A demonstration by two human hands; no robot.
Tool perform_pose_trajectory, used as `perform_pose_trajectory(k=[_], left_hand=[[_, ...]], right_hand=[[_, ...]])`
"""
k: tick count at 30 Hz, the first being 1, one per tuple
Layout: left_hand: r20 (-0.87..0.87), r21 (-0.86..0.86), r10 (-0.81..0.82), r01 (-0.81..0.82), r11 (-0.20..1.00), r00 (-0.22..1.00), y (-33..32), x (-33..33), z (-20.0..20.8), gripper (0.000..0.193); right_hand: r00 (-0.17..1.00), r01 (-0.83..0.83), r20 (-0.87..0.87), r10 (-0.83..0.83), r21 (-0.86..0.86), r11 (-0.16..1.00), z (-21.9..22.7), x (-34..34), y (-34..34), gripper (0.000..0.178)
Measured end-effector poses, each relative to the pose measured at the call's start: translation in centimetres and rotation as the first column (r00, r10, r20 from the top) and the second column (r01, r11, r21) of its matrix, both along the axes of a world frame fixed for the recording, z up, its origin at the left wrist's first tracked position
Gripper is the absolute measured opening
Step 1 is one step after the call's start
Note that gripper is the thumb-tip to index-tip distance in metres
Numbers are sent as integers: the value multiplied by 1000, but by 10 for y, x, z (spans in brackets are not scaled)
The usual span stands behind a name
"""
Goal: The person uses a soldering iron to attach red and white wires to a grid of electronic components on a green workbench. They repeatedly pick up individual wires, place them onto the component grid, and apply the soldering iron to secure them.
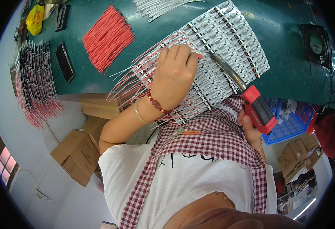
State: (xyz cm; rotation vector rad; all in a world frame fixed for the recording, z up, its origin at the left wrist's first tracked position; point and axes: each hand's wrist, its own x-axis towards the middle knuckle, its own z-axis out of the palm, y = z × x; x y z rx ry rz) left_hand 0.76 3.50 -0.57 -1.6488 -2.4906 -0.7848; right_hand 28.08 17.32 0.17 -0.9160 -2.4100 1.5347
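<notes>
A large panel of small white circuit boards [228, 34] lies tilted across the table's near edge, with red and white wires [137, 70] fanning out from its left part. Over the panel, my left hand [175, 72] is closed with its fingers curled down. A small red bit [200, 56] shows beside those fingertips, but what they pinch is hidden. My right hand [250, 128] grips a soldering iron [259, 108] by its red and black handle. Its metal tip points up and left onto the boards, a little right of my left fingers.
Red wires [108, 38] lie bundled on the green table [283, 49], with white wires [160, 7] behind. A phone [64, 62] and wired boards [36, 76] are at left. A black device [317, 45] sits far right. A blue basket [285, 128] and cardboard boxes [76, 154] stand below.
</notes>
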Motion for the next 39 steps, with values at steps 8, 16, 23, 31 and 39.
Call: perform_pose_trajectory(k=[8,16,23,31,39], left_hand=[[-15,109,6,-5,994,1000,-8,-1,-3,26],[29,149,-30,25,988,999,-6,10,-6,28],[39,127,-21,16,992,999,-4,10,-6,27],[62,101,-10,3,995,998,-3,10,-3,23],[39,71,-9,6,997,999,0,9,-2,20]], right_hand=[[1000,9,7,-9,-26,1000,0,7,-1,21],[1000,14,-11,-15,-74,997,-1,7,-2,24],[998,-46,-54,44,-46,998,-6,9,-2,27],[994,-107,36,103,143,984,-10,14,0,24],[999,-38,10,38,51,998,-7,20,2,25]])
